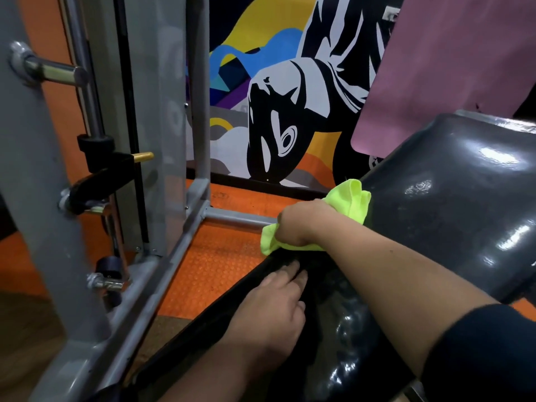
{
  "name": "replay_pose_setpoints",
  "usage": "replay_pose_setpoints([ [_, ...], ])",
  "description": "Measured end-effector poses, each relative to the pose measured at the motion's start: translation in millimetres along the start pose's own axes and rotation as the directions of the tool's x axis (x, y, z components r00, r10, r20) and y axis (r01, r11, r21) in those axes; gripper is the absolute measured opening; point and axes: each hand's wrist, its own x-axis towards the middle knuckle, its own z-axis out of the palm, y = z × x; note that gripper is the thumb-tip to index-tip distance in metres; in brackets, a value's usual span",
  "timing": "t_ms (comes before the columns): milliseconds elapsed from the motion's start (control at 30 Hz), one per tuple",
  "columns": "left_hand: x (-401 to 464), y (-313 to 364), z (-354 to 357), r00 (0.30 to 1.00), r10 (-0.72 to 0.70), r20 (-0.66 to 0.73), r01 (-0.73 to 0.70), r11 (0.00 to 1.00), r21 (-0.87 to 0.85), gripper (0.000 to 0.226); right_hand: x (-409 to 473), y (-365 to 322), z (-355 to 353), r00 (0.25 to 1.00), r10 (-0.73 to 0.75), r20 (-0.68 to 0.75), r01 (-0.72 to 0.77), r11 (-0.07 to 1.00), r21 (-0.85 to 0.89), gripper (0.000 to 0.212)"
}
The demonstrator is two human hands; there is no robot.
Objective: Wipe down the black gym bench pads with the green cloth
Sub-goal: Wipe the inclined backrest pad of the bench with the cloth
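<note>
The left hand (274, 297) lies flat on the lower bench pad (342, 329), fingers straight and close together, fingertips pointing up toward the gap between the two pads. Far to the left stands a grey steel frame (43, 184) with chrome pegs (55, 71) sticking out of it, a black clamp with a brass pin (143, 156), and a bare chrome guide rod running up behind. The frame's low rail (162, 274) runs along an orange rubber floor (214, 274) with a raised dotted pattern. Behind it the wall carries a mural (278, 91) in yellow, blue, purple, orange, black and white. In the middle the right hand (298, 224), its forearm crossing above the left one and ending in a black sleeve (487, 352), is curled round the green cloth (352, 200), which bunches out on both sides of the fist and sits at the near edge of the upper pad (452, 210), right where it meets the lower one. The upper pad tilts up to the right; both are glossy black and throw back white glints of light. A pink mat (452, 71) hangs above the upper pad at the top right.
</note>
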Motion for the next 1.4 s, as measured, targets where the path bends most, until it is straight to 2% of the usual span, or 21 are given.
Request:
replay_pose_setpoints([
  [100,0,-2,1,1.0,-0.022,0.004,0.022,0.999,-0.033,0.057,2,-16,-2,0.999,-0.001,0.045,0.0,1.0,0.011,0.038],
  [200,2,-4,4,0.999,-0.039,0.015,0.039,0.999,-0.011,0.056,-5,-16,11,0.998,-0.061,0.005,0.061,0.998,-0.021,0.038],
  [333,3,-5,7,1.0,-0.031,0.006,0.031,0.999,-0.009,0.055,-4,-14,7,1.0,-0.026,-0.008,0.026,1.0,-0.005,0.035],
  [467,2,-8,10,0.999,-0.003,-0.033,0.003,1.0,0.011,0.047,-26,-12,23,0.978,-0.161,-0.13,0.151,0.985,-0.081,0.03],
  [600,-2,-8,12,0.999,0.017,-0.049,-0.018,0.999,-0.028,0.055,-30,-2,15,0.985,-0.078,-0.151,0.073,0.996,-0.044,0.034],
  [700,-8,-9,5,0.996,0.002,-0.094,-0.016,0.989,-0.144,0.046,-38,-7,23,0.973,-0.169,-0.157,0.158,0.984,-0.083,0.035],
  [767,-16,-13,1,0.992,-0.005,-0.127,-0.012,0.991,-0.133,0.043,-47,1,28,0.962,-0.202,-0.181,0.186,0.977,-0.103,0.037],
  [900,-24,-25,-4,0.982,-0.064,-0.177,0.055,0.997,-0.055,0.043,-46,-2,24,0.967,-0.132,-0.216,0.114,0.989,-0.093,0.035],
  [1033,-28,-30,-6,0.99,-0.118,-0.073,0.116,0.993,-0.039,0.049,-65,-2,41,0.941,-0.251,-0.229,0.225,0.965,-0.132,0.039],
  [1133,-30,-28,-2,0.989,-0.146,0.009,0.145,0.989,0.013,0.051,-67,4,37,0.939,-0.204,-0.278,0.181,0.978,-0.106,0.039],
  [1300,-30,-27,-3,0.987,-0.158,0.032,0.157,0.987,0.014,0.051,-80,-2,46,0.934,-0.25,-0.257,0.227,0.967,-0.114,0.04],
  [1400,-32,-27,-2,0.987,-0.155,0.032,0.154,0.988,0.032,0.052,-85,6,40,0.939,-0.206,-0.277,0.192,0.978,-0.077,0.04],
])
